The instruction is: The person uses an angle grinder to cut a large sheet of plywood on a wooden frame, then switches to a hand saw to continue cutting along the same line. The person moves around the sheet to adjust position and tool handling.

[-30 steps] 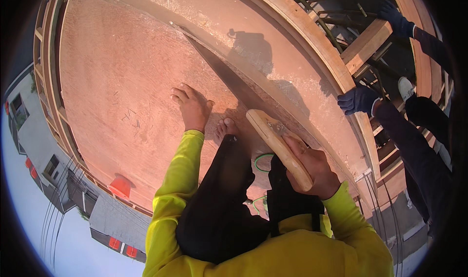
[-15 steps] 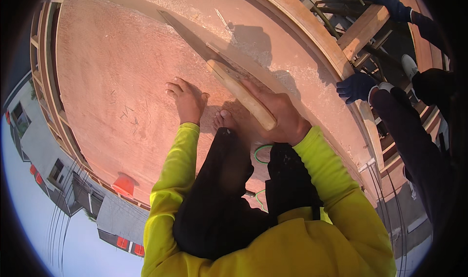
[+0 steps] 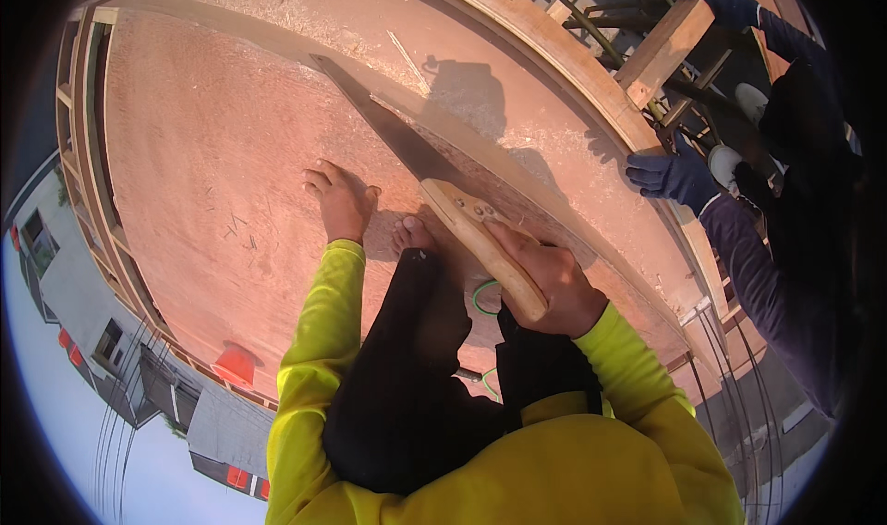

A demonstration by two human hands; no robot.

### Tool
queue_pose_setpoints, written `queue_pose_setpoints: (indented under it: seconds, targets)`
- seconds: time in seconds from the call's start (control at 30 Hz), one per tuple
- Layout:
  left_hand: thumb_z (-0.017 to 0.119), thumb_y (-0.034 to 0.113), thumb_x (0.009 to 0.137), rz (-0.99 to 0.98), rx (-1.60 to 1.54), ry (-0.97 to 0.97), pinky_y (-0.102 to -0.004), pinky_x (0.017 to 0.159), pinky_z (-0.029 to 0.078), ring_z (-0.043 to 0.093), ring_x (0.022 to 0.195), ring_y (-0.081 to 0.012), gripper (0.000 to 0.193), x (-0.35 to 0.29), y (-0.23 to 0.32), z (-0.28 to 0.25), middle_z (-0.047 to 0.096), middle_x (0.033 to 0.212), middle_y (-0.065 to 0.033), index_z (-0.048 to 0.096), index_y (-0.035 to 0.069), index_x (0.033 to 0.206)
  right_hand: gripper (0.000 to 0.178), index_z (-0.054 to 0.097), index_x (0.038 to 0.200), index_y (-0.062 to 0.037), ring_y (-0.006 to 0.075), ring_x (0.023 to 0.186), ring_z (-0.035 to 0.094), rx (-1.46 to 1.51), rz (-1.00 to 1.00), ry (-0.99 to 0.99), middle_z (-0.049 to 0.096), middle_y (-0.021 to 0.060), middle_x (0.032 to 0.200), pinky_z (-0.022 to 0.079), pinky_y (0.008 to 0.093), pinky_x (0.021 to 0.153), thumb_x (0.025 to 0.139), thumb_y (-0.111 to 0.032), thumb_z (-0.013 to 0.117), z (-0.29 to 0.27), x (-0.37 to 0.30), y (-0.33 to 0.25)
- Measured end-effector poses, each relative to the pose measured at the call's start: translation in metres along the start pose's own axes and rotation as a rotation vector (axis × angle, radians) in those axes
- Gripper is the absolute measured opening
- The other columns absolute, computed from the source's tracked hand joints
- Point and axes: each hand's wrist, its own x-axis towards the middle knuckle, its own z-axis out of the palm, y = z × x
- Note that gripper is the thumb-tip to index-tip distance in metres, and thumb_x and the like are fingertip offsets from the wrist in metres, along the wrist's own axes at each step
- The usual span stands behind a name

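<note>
My right hand (image 3: 554,289) is wrapped round the wooden handle of a handsaw (image 3: 407,141). The saw's long blade slants away to the far left along the edge of a reddish plywood sheet (image 3: 194,118), and its tip is far from me. Resting palm down on that sheet, left of the saw, is my left hand (image 3: 344,203), with its fingers spread and nothing in them. My bare foot (image 3: 413,236) stands on the plywood between the two hands. Part of the saw's toothed edge is hard to make out.
Sawdust and a thin wood strip (image 3: 408,63) lie on the board beyond the cut edge. At right, a co-worker's gloved hand (image 3: 674,172) grips a timber edge beside an open frame. An orange container (image 3: 235,366) sits at left, and a green cord (image 3: 484,297) runs near my legs.
My right hand has drawn the saw back toward me and to the right, so more of the blade shows. My left hand stays flat on the sheet.
</note>
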Motion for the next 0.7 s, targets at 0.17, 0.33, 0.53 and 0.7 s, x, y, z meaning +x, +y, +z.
queue_pose_setpoints:
  seconds: [0.17, 0.33, 0.53, 0.7]
  targets:
    - [0.085, 0.035, 0.076, -0.015, 0.005, -0.029, -0.0582, 0.121, 0.025, 0.022, 0.141, -0.0657, 0.116, -0.006, 0.013, 0.000, 0.020, 0.152, -0.0475, 0.015, -0.017, 0.152, 0.071, 0.047, 0.147, -0.0011, 0.0402, 0.105, 0.069, -0.043, -0.005, 0.022, 0.069, 0.0258, 0.115, 0.057, 0.0429, 0.092, 0.084, -0.012, 0.077, -0.004, -0.023, 0.002]
    - [0.087, 0.035, 0.073, 0.064, 0.079, -0.092, -0.0584, 0.120, 0.026, 0.024, 0.139, -0.0668, 0.119, -0.037, -0.012, 0.013, 0.020, 0.150, -0.0494, 0.014, -0.019, 0.151, 0.059, 0.053, 0.141, 0.0029, 0.0370, 0.108, 0.071, 0.009, 0.110, -0.028, 0.069, 0.0261, 0.110, 0.056, 0.0429, 0.097, 0.088, -0.012, 0.073, 0.006, 0.012, 0.001]
    - [0.086, 0.038, 0.073, 0.011, -0.019, -0.028, -0.0576, 0.120, 0.027, 0.023, 0.139, -0.0678, 0.120, -0.002, 0.012, 0.006, 0.018, 0.149, -0.0520, 0.014, -0.018, 0.152, 0.065, 0.051, 0.143, -0.0005, 0.0367, 0.112, 0.069, -0.038, 0.010, 0.070, 0.069, 0.0249, 0.121, 0.056, 0.0431, 0.097, 0.083, -0.009, 0.075, -0.001, -0.003, 0.006]
    - [0.087, 0.038, 0.072, -0.023, 0.024, -0.031, -0.0573, 0.120, 0.027, 0.023, 0.139, -0.0678, 0.122, -0.010, -0.014, 0.015, 0.017, 0.149, -0.0515, 0.014, -0.017, 0.152, 0.068, 0.047, 0.146, 0.0020, 0.0371, 0.111, 0.069, -0.058, 0.089, -0.053, 0.067, 0.0256, 0.123, 0.057, 0.0431, 0.093, 0.084, -0.009, 0.074, 0.006, -0.012, 0.002]
